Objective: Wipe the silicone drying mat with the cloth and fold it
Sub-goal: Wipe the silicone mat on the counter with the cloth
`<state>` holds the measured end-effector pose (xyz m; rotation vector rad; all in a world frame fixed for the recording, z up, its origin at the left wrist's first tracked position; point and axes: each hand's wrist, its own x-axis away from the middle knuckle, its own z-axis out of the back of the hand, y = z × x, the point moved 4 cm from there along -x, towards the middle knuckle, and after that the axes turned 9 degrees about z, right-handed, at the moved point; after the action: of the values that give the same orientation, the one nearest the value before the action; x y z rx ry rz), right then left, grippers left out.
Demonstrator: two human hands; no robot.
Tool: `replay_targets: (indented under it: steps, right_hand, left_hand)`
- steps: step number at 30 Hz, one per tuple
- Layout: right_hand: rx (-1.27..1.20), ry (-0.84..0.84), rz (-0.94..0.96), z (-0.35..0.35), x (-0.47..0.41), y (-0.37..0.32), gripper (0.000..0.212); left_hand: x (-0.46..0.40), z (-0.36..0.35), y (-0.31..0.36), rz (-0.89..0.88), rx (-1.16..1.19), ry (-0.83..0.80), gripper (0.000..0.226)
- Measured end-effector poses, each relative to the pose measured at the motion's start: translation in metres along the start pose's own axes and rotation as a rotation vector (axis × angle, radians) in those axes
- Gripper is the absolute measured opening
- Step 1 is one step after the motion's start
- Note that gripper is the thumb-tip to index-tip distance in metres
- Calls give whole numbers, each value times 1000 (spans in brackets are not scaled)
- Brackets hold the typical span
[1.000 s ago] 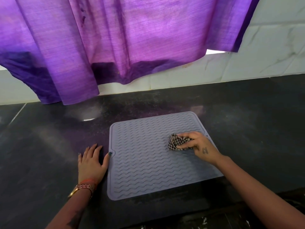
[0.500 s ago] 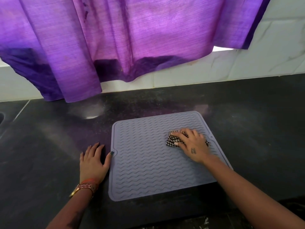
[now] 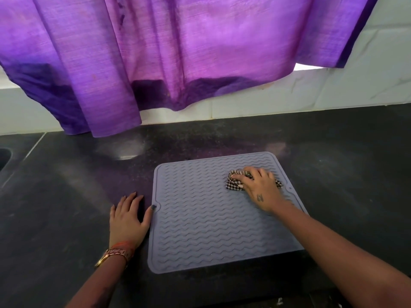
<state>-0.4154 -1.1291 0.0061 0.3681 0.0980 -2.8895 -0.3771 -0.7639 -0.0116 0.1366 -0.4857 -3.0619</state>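
Head view: right hand [image 3: 261, 188] clutching crumpled checked cloth [image 3: 233, 182] on wavy-ribbed grey silicone mat [image 3: 200, 230]; left hand [image 3: 129, 218] flat, fingers straight.

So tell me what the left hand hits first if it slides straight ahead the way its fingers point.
Nothing close: ahead of the left hand lies bare dark countertop, then probably the purple curtain hem near the wall, though depth is unclear.

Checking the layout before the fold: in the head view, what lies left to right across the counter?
sink corner → left hand → silicone mat → checked cloth → right hand.
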Motion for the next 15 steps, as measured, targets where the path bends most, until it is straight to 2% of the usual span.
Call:
replay_targets:
  steps: [4,8,12,15]
  right_hand:
    - [-177,-142,71,8,-22,18,33]
    - [-91,-31,-20,6,-38,25,38]
    - [58,-227,-68,-20,-31,12,50]
    - [-60,-358,-5,-16,-40,25,51]
  left_hand:
    - [1,0,1,4,0,-16,72]
    - [0,0,-1,9,2,-17,75]
    - [0,1,0,8,15,4,81]
    - [1,1,1,9,10,0,82]
